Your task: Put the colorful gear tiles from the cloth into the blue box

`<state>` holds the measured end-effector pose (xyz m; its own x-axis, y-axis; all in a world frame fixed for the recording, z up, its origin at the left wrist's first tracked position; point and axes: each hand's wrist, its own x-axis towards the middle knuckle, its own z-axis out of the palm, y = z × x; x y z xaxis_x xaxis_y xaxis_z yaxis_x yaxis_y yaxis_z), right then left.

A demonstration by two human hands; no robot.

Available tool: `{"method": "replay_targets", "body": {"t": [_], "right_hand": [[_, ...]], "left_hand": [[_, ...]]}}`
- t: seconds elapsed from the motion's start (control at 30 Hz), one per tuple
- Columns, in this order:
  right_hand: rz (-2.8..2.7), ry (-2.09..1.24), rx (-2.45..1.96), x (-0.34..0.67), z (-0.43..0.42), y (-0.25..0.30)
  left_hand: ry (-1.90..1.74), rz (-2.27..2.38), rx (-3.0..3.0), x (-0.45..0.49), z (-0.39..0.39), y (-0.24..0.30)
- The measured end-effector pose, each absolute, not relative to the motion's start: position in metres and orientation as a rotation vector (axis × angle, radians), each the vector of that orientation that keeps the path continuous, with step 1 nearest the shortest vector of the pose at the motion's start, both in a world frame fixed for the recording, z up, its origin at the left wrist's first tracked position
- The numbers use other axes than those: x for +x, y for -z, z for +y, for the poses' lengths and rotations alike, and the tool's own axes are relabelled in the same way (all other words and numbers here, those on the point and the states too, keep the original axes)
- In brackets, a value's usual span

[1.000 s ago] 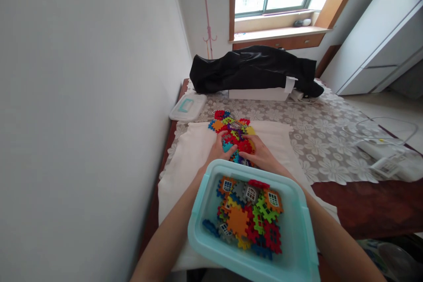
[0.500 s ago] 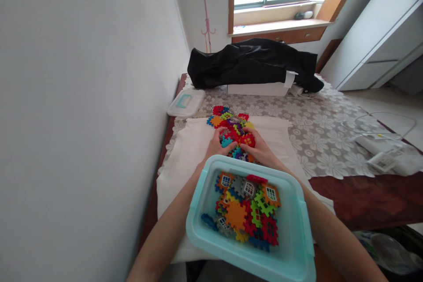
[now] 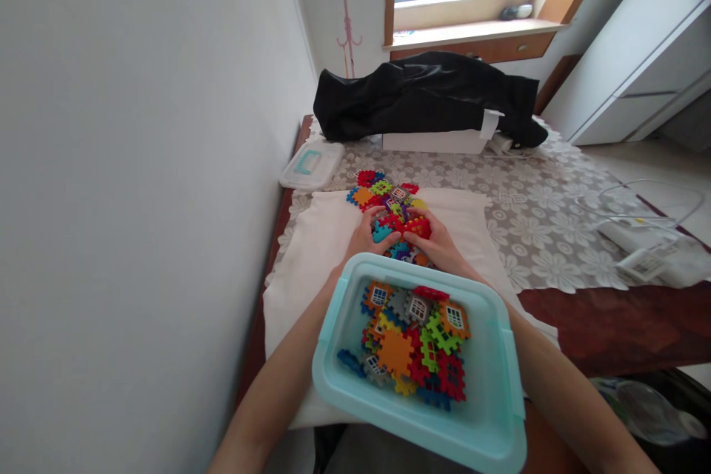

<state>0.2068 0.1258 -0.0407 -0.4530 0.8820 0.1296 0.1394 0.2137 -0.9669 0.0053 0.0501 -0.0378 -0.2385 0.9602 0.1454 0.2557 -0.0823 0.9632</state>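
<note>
Beyond the tub, my left hand point(image 3: 364, 238) and my right hand point(image 3: 440, 244) face each other over a pile of colourful interlocking building pieces point(image 3: 381, 187). The left fingers curl round a turquoise piece point(image 3: 381, 232), with red ones beside it. A red piece point(image 3: 419, 227) sits in my right hand, between thumb and fingers. My thumbs nearly meet; whether the two held pieces are joined cannot be made out. Nearer to me, between my forearms, is a light turquoise plastic tub point(image 3: 494, 385) with more notched pieces inside, in orange point(image 3: 395, 352), red, green, grey and blue.
A white cloth point(image 3: 311, 274) lies under the pile, over a lace tablecloth point(image 3: 533, 215). A clear lid point(image 3: 312, 165) rests at the far left by the wall. Black fabric point(image 3: 422, 100) covers something at the back. A plastic-wrapped packet point(image 3: 666, 259) lies to the right.
The view has tilted slightly. My hands stay at the pile, with the red piece in my right hand turned to a flatter angle. The tub's contents look unchanged.
</note>
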Motion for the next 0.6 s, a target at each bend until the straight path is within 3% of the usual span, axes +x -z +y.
{"method": "replay_targets", "body": {"t": [0.6], "right_hand": [[-1.717, -1.234, -0.837, 0.204, 0.1269, 0.0436]], "left_hand": [[-1.441, 1.523, 1.25, 0.0062, 0.0507, 0.0389]]}}
